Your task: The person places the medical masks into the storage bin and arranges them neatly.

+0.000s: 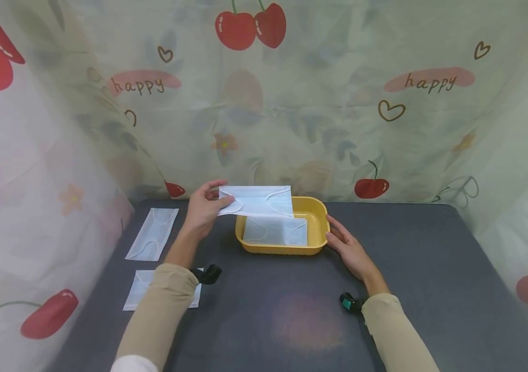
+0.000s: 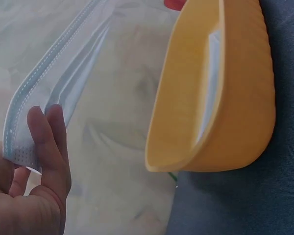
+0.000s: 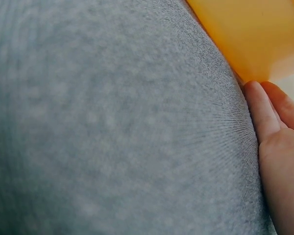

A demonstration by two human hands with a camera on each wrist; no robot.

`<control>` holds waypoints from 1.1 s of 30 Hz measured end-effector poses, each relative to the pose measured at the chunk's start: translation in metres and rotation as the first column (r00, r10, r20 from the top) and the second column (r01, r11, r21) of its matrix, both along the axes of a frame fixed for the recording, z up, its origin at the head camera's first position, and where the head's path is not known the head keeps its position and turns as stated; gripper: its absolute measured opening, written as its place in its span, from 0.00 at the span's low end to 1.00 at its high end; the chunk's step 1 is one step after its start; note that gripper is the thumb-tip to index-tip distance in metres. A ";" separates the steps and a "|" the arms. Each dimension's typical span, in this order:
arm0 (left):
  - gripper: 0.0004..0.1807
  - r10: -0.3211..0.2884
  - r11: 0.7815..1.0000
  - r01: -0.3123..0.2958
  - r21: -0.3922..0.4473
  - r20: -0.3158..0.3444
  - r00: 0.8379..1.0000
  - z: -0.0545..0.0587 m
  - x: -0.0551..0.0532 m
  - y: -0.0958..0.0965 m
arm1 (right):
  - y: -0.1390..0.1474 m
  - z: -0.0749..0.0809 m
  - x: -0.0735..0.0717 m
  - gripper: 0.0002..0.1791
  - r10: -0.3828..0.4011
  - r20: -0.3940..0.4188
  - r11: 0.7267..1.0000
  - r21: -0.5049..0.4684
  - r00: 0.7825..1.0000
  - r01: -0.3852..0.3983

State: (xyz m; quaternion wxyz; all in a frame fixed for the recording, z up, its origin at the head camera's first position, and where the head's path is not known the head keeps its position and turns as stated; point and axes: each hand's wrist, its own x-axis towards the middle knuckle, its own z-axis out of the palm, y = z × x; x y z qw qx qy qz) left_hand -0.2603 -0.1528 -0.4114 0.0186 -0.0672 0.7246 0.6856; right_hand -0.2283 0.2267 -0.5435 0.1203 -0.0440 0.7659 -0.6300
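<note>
My left hand (image 1: pixel 202 206) pinches a pale blue face mask (image 1: pixel 256 200) by its left end, thumb on the near face. The mask hangs flat above a yellow plastic tray (image 1: pixel 318 212), its ear loops showing. In the left wrist view the mask (image 2: pixel 63 73) slants up from the fingers, apart from the tray (image 2: pixel 245 98). Inside the tray lies another face mask (image 1: pixel 276 232). My right hand (image 1: pixel 349 250) touches the tray's right side with mostly straight fingers; in the right wrist view the fingertips (image 3: pixel 255 90) meet its outer wall low down.
Left of the tray, one face mask (image 1: pixel 152 235) lies slanted on the dark grey table (image 1: pixel 412 258). A nearer mask (image 1: pixel 140 290) is partly covered by the left forearm. A printed curtain (image 1: pixel 310 103) hangs behind the table and along both sides.
</note>
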 end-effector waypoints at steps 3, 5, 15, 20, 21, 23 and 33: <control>0.28 -0.011 1.000 0.011 -0.019 0.015 1.000 -0.005 -0.005 0.006 | 0.000 0.000 0.000 0.33 0.004 0.001 1.000 -0.013 1.000 -0.004; 0.27 -0.020 0.999 0.021 -0.034 0.024 1.000 -0.009 -0.007 0.010 | 0.000 0.000 0.000 0.33 0.006 -0.001 1.000 -0.018 1.000 -0.006; 0.25 -0.056 0.991 0.062 -0.121 0.048 0.997 -0.028 -0.015 0.031 | 0.001 0.001 0.000 0.33 0.005 0.005 1.000 -0.005 1.000 -0.005; 0.27 -0.064 0.987 0.068 -0.145 0.035 0.997 -0.037 -0.017 0.040 | 0.000 0.002 0.001 0.33 -0.004 0.017 1.000 -0.001 1.000 0.004; 0.27 -0.065 0.987 0.069 -0.147 0.030 0.997 -0.039 -0.017 0.041 | 0.000 0.002 0.001 0.33 -0.004 0.020 1.000 -0.004 1.000 0.004; 0.28 -0.067 0.986 0.070 -0.154 0.023 0.997 -0.042 -0.018 0.044 | 0.000 0.002 0.001 0.33 -0.007 0.028 1.000 -0.006 1.000 0.007; 0.25 -0.080 0.957 0.089 -0.277 0.045 0.996 -0.046 -0.016 0.055 | 0.000 0.001 0.001 0.34 -0.007 0.018 1.000 -0.004 1.000 0.007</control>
